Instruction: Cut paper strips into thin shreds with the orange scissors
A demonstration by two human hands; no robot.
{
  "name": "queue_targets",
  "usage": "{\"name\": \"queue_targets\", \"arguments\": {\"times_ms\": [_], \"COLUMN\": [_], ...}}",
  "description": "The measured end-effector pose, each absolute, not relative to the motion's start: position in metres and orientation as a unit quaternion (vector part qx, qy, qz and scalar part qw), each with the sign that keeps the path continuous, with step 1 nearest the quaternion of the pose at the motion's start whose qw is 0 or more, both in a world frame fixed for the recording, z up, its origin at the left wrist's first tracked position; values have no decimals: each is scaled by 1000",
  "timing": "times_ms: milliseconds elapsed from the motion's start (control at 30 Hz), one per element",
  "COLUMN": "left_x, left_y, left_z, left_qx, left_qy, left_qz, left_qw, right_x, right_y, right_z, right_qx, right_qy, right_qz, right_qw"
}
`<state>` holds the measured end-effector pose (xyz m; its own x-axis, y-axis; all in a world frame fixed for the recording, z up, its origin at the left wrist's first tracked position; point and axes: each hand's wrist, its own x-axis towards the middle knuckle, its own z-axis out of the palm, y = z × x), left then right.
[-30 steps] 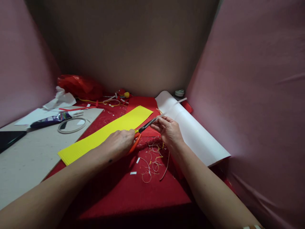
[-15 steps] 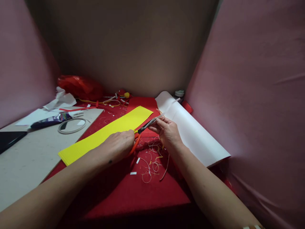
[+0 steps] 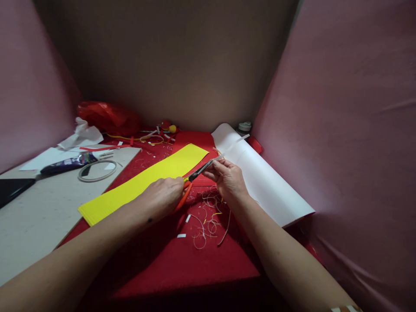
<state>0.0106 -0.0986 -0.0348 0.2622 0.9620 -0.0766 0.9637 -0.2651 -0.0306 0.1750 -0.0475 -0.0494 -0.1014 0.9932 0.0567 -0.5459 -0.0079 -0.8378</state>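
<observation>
My left hand [image 3: 167, 193] is closed around the orange handles of a pair of scissors [image 3: 194, 175], whose dark blades point up and to the right. My right hand [image 3: 229, 177] pinches a narrow whitish strip [image 3: 232, 146] between thumb and fingers. The strip's free end sticks out to the upper right, and its other end meets the blade tips. Whether the blades are closed on it I cannot tell. Under the left hand lies a long yellow corrugated sheet [image 3: 146, 180], partly over a red corrugated sheet [image 3: 193, 138].
A rolled white sheet [image 3: 266, 177] lies on the right. Thread scraps [image 3: 211, 225] litter the red cloth [image 3: 182, 268]. On the left, a pale board [image 3: 29, 234] carries a dark tube [image 3: 69, 164], a ring of grey cord [image 3: 97, 179] and a black object [image 3: 14, 190]. Behind is a red bag [image 3: 107, 117].
The strip's free end has swung slightly to the right. Both hands and the scissors stay in almost the same place.
</observation>
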Motion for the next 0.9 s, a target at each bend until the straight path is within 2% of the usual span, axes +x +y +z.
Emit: {"name": "queue_targets", "arguments": {"times_ms": [900], "left_x": [11], "left_y": [-98], "left_z": [-36], "left_qx": [789], "left_qy": [613], "left_qz": [-44], "left_qw": [11], "right_x": [169], "right_y": [-52], "right_z": [-54], "right_qx": [-287], "right_qy": [-397], "right_qz": [643], "right_qw": [588]}}
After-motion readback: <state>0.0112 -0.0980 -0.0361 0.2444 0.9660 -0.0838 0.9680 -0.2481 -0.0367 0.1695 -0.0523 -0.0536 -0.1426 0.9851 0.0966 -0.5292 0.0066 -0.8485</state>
